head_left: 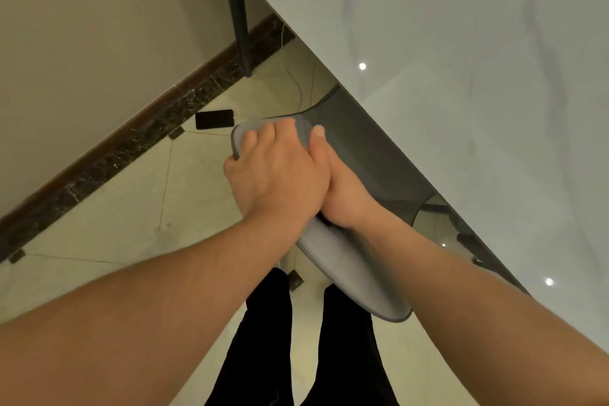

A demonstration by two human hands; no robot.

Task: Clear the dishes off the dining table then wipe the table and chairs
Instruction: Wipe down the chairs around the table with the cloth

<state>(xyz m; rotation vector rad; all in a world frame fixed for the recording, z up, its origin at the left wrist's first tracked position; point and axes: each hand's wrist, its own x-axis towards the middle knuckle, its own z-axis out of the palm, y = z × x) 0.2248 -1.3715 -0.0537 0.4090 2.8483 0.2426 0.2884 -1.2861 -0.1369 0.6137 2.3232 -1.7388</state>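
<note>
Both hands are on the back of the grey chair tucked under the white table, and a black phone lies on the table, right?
Not quite. The head view shows the black phone lying on the floor by the wall, not on the table. Both the left hand and right hand do grip the chair.

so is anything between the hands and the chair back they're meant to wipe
Nothing visible does. Both the left hand and right hand already grip the top edge of the grey padded chair back; no cloth shows.

1. No text, label, brand, number or sign can be read anywhere in the head view.
2. The dark phone (214, 119) lying on the floor shows a blank screen.
</note>
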